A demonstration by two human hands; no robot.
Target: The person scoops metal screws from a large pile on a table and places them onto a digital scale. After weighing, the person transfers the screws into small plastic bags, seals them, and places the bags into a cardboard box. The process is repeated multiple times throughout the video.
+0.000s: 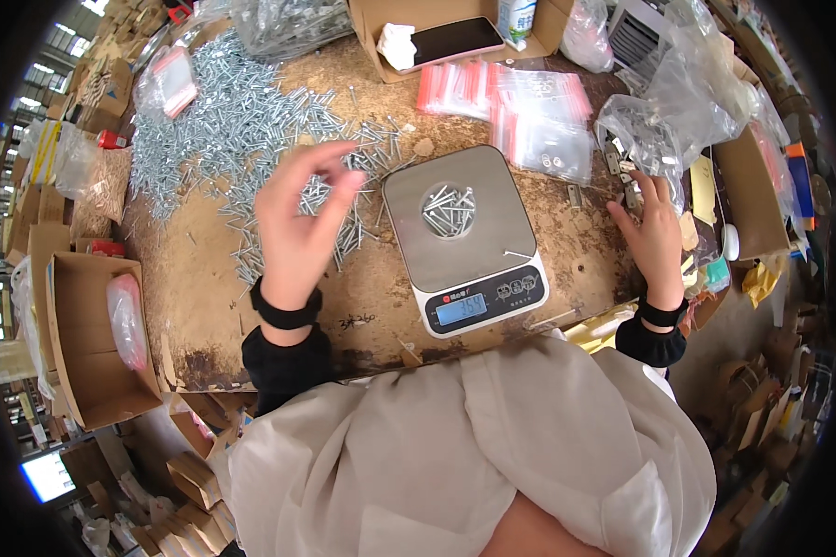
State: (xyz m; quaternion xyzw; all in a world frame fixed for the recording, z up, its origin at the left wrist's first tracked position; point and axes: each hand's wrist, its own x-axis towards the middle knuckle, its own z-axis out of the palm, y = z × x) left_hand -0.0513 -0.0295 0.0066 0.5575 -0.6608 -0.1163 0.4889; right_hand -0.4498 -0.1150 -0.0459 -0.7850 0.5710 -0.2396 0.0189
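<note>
A digital scale [423,255] with a lit display stands in the middle of the worktable. On its plate sits a small clear round dish [475,221] holding several screws [448,212], and one loose screw [518,253] lies near the plate's front right corner. My left hand [297,218] hovers left of the scale, over the edge of a big heap of screws [232,121]. Its thumb and forefinger are apart, with nothing visible between them. My right hand [655,237] rests at the table's right, fingers spread, fingertips at several small metal pieces [613,162].
Behind the scale lie clear zip bags [543,121] with red edges. An open cardboard box [372,32] at the back holds a phone [455,42] and a spray can [516,20]. Clear plastic bags [669,111] crowd the right; another cardboard box [74,371] stands left.
</note>
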